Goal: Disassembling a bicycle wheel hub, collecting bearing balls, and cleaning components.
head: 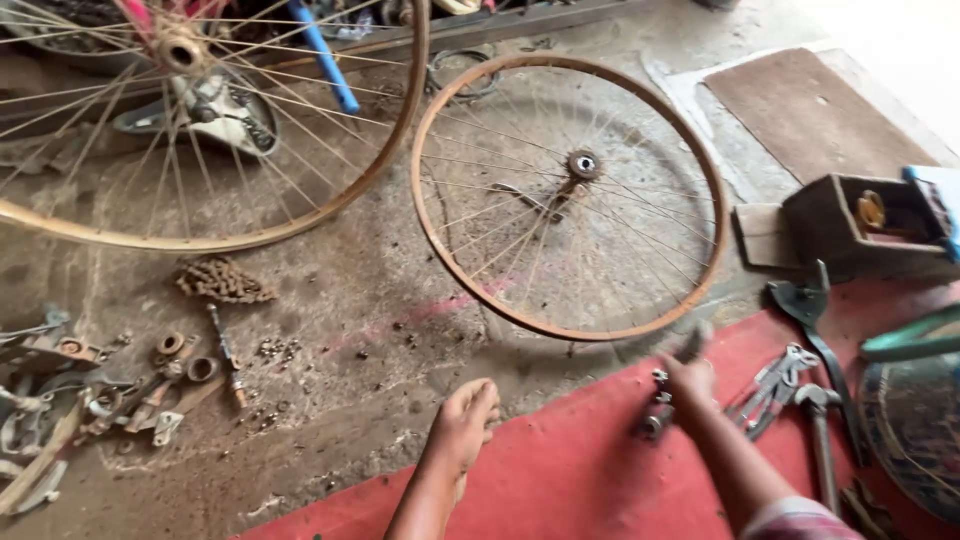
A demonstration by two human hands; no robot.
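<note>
My right hand (690, 383) reaches forward over the red mat (580, 470), fingers closed around a blurred grey metal tool (694, 343). A small metal axle part (656, 412) lies just left of the wrist. Beyond the hand, a rusty spoked bicycle wheel (455, 265) lies flat on the dirt floor, its hub (583, 163) up. My bare foot (465, 425) rests at the mat's edge. My left hand is out of view.
A second, larger wheel (200, 242) fills the upper left. A rusty chain pile (222, 282) and loose nuts, rings and brackets (150, 390) lie at the left. Wrenches and pliers (778, 385) lie on the mat at right, near a wooden box (830, 235).
</note>
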